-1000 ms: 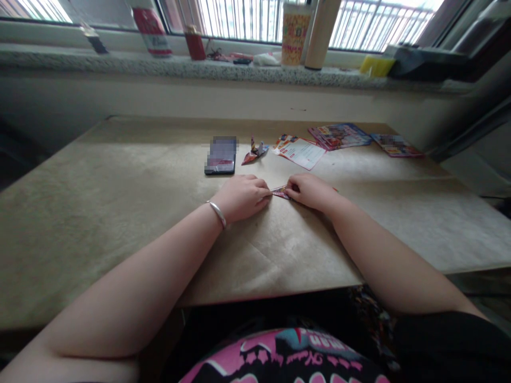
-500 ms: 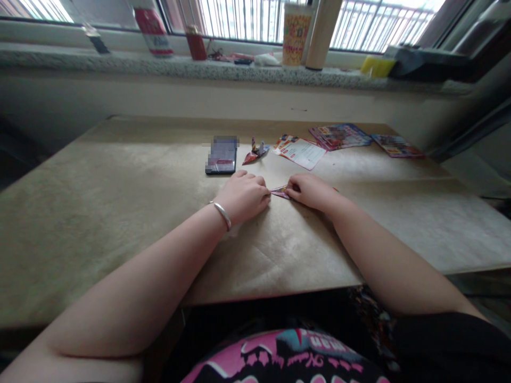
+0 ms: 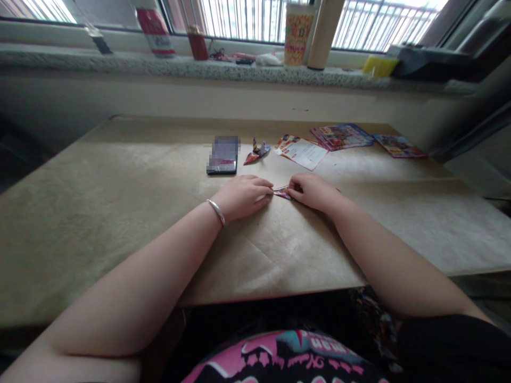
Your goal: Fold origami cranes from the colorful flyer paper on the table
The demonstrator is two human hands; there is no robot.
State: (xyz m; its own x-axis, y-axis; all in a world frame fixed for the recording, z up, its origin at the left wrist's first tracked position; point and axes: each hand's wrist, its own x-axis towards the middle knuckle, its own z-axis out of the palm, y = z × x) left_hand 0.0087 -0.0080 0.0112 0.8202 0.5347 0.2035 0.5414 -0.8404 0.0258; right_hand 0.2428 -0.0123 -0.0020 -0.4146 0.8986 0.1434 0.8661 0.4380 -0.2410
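Observation:
A small folded piece of colourful printed paper [image 3: 282, 193] lies low over the table between my two hands. My left hand [image 3: 245, 198], with a silver bangle at the wrist, has its thumb and fingertips closed on the paper's left tip. My right hand [image 3: 315, 192] pinches the paper from the other side, its fingers curled over and hiding much of it. A sliver of the paper's far end shows past the right wrist. Beyond my hands stands a folded paper piece [image 3: 257, 152] with pointed ends, beside a dark phone [image 3: 223, 155].
Printed leaflets [image 3: 305, 152] lie behind my right hand, with a stack of colourful sheets [image 3: 343, 136] and another stack [image 3: 399, 146] further right. On the granite windowsill [image 3: 239, 74] stand a red can [image 3: 155, 32], a patterned cup [image 3: 298, 34] and a tube [image 3: 325, 34].
My left hand has shifted slightly, its fingers now straighter and a bit further right along the paper's tip. The right hand keeps its pinch in nearly the same place.

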